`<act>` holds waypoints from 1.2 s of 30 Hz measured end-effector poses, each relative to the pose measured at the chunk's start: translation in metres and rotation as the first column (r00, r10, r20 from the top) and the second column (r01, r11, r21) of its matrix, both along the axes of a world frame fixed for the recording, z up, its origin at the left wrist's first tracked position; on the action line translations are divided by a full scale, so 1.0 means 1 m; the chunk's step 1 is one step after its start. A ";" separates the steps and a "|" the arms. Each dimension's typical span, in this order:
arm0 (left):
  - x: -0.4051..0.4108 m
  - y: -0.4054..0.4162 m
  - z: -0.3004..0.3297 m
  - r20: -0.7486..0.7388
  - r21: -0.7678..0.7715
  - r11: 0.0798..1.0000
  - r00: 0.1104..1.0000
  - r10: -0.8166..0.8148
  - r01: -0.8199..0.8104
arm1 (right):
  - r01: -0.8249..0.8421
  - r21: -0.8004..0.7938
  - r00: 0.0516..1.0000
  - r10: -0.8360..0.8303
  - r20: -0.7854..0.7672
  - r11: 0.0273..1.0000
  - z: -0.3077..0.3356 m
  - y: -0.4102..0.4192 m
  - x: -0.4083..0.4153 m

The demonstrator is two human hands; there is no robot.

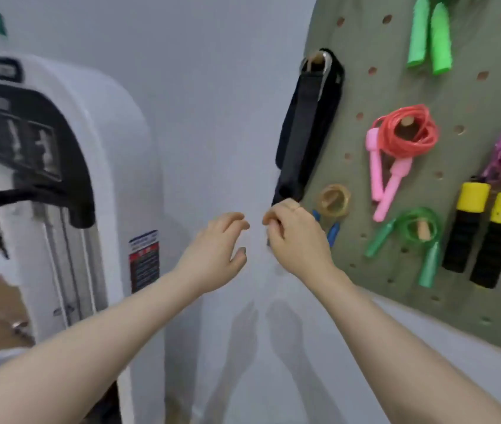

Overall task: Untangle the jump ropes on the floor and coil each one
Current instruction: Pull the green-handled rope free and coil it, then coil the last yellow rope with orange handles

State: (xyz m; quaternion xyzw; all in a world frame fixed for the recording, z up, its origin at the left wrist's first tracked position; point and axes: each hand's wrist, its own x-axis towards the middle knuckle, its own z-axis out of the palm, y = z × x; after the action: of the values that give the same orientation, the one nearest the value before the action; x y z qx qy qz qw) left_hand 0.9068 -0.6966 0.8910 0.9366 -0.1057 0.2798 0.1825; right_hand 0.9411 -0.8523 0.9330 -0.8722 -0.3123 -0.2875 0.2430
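Note:
Several coiled jump ropes hang on pegs of an olive pegboard (396,87) at the right: a red rope with pink handles (408,133), a green rope (417,228), a purple rope with yellow-and-black handles (484,234), and a tan coil with blue handles (333,200). My left hand (215,249) hovers in front of the white wall, fingers relaxed and spread, holding nothing. My right hand (295,237) is just beside it with fingers curled, right under a hanging black strap (307,123) and partly covering the blue handles. Whether it holds anything is unclear.
A tall white machine with a black panel (68,179) stands at the left, close to my left arm. Two bright green handles (429,35) hang at the top of the pegboard. The floor is out of view.

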 end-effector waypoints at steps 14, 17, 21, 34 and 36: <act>-0.379 0.255 -0.243 -0.696 0.126 0.837 0.554 0.457 -0.533 | -0.819 -0.440 0.571 0.444 -0.690 0.368 -0.221 0.270 -0.242; -0.483 0.300 -0.264 -0.758 0.091 0.745 0.439 0.482 -0.661 | -0.871 -0.442 0.490 0.418 -0.765 0.212 -0.250 0.332 -0.322; -0.618 0.358 -0.274 -0.802 0.072 0.609 0.317 0.506 -0.790 | -0.913 -0.365 0.409 0.397 -0.822 0.184 -0.278 0.415 -0.435; -0.794 0.513 -0.305 -0.912 0.022 0.463 0.172 0.371 -0.886 | -0.932 -0.361 0.358 0.183 -0.916 0.022 -0.368 0.575 -0.594; -0.801 0.534 -0.318 -0.930 0.032 0.472 0.146 0.336 -0.881 | -0.921 -0.388 0.387 0.115 -0.915 0.016 -0.378 0.597 -0.592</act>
State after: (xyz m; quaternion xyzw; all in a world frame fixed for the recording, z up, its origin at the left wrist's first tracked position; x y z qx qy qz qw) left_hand 0.1055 -0.1628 0.5727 0.7918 0.4974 -0.1537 0.3195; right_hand 0.3490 -0.2549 0.5552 -0.6451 -0.6334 0.4139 -0.1066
